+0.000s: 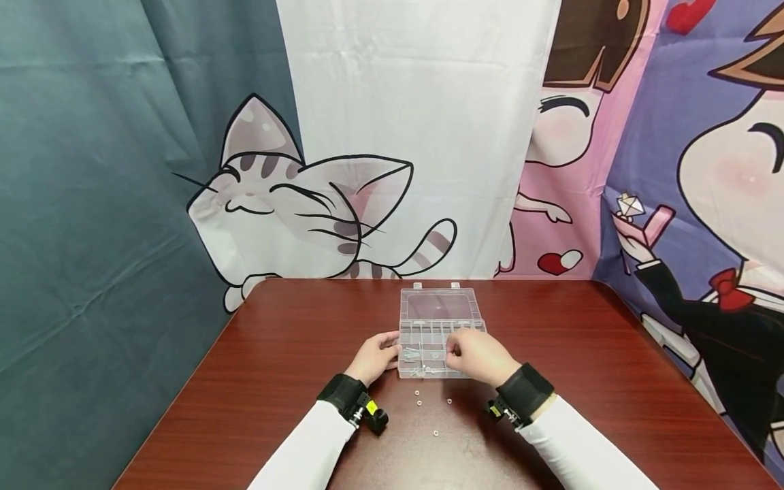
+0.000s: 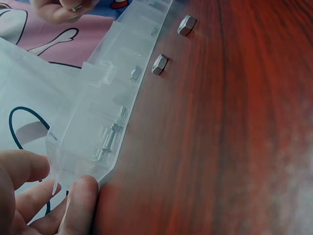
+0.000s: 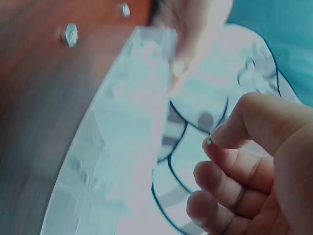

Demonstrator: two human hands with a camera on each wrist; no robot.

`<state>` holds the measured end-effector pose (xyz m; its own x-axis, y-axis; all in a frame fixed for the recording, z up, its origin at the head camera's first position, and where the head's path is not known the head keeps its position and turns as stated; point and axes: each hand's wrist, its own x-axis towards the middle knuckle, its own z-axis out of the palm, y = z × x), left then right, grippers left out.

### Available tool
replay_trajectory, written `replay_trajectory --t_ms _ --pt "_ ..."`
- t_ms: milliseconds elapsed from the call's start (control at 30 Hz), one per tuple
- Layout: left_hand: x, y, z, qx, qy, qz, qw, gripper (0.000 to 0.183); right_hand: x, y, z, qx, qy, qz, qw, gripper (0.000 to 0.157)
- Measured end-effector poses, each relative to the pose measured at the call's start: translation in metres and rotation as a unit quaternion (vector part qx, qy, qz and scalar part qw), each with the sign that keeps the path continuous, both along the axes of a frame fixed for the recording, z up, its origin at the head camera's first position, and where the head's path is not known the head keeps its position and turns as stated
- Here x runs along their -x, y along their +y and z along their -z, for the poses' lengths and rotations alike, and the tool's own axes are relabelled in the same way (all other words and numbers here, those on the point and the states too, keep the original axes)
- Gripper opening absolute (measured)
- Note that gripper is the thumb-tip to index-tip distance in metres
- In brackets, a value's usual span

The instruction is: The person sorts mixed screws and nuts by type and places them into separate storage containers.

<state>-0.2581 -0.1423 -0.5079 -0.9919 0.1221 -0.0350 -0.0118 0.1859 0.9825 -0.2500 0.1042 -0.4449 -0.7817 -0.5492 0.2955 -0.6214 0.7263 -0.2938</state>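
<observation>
A clear plastic compartment box (image 1: pixel 412 373) lies on the table with its lid (image 1: pixel 437 305) opened away from me. My left hand (image 1: pixel 372 358) grips the box's left side; in the left wrist view its fingers (image 2: pixel 83 196) are at the corner. Over the right-hand compartments, my right hand (image 1: pixel 480 356) pinches a small metal piece (image 3: pixel 209 141) between thumb and index finger, mostly hidden by the fingertips. Through the box's front wall, screws (image 2: pixel 111 138) and a nut (image 2: pixel 135 73) show in the compartments.
Several loose hex nuts lie on the brown table (image 1: pixel 294 327) in front of the box, among them one nearer nut (image 1: pixel 436 433) and one to the right (image 1: pixel 450 401). A printed cloth (image 1: pixel 429 136) hangs behind the table.
</observation>
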Motion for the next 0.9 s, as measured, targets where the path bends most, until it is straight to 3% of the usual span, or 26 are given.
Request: replay_trajectory --t_ms 233,567,733,900 --pt "-0.003 0.0 -0.003 -0.002 -0.003 0.004 1.0 0.045 0.006 0.017 0.004 0.038 -0.036 0.04 0.998 0.021" --pt "-0.019 0.004 -0.031 -0.015 -0.003 0.011 0.9998 0.044 0.011 0.019 0.018 0.045 -0.028 0.038 0.998 0.023" --pt "-0.018 0.004 -0.029 -0.01 0.0 0.005 0.9999 0.044 0.012 0.019 0.019 0.032 -0.033 0.043 0.998 0.023" --pt "-0.007 0.002 -0.013 0.002 -0.003 -0.002 1.0 0.044 0.011 0.021 0.018 0.03 -0.036 0.052 0.998 0.017"
